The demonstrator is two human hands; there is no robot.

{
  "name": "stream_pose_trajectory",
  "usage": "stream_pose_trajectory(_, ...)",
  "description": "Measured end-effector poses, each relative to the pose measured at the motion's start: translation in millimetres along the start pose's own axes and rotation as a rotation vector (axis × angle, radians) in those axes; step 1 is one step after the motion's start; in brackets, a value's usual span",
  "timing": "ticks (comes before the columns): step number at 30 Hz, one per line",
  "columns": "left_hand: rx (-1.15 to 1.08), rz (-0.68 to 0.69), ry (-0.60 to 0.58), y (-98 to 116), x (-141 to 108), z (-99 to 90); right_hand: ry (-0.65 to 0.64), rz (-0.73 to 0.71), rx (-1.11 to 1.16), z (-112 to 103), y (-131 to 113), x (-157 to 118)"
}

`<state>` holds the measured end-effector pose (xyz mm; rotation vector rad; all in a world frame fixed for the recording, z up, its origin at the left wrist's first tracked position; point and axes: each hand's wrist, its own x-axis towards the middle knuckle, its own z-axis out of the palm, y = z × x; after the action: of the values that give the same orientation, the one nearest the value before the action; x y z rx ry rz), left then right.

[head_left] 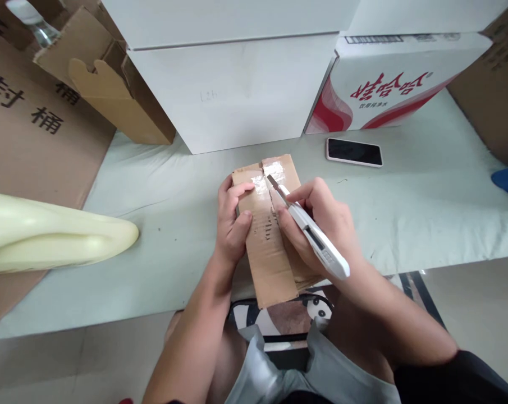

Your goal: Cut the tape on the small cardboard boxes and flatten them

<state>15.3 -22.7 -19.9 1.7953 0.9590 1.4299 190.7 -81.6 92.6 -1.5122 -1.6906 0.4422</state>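
A small brown cardboard box (267,258) lies on the cloth-covered table, its near end reaching past the front edge. Clear tape (274,169) covers part of its far end, and a seam with dark handwriting runs down the top. My left hand (236,220) grips the box along its left side, thumb and fingers on the top face. In my right hand (321,219) is a white utility knife (319,240) with its blade out. The blade's tip is at the tape by the seam; whether it has gone in, I cannot tell.
White cartons (245,95) line the back, one with red print (388,90). A phone (353,152) lies right of the box. An open brown carton (123,106) stands back left, near a large cardboard box (26,129). A pale yellow object (60,233) juts in from the left.
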Motion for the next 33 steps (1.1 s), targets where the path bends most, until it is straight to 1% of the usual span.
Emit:
stream_pose_trajectory(2,0.004,-0.003,-0.007,0.3,-0.3,-0.8,-0.004,-0.012,0.001,-0.2,0.5,-0.8)
stream_pose_trajectory(7,0.019,-0.015,-0.019,2.1,0.3,-1.3,-0.073,-0.02,-0.025,0.4,3.1,-1.5)
stream_pose_trajectory(13,0.018,0.008,-0.021,2.4,1.0,-1.4,-0.095,0.01,-0.078,1.3,3.1,-1.0)
stream_pose_trajectory(19,0.052,-0.026,-0.045,5.1,0.8,-3.0,-0.125,0.018,-0.061,0.2,1.0,0.3)
stream_pose_trajectory(27,0.034,-0.06,-0.009,4.1,0.7,-0.8,-0.129,0.023,-0.033,-1.5,-1.9,-0.1)
stream_pose_trajectory(33,0.017,-0.051,0.01,4.6,0.3,0.3,-0.144,0.03,-0.029,-2.6,-3.0,0.4)
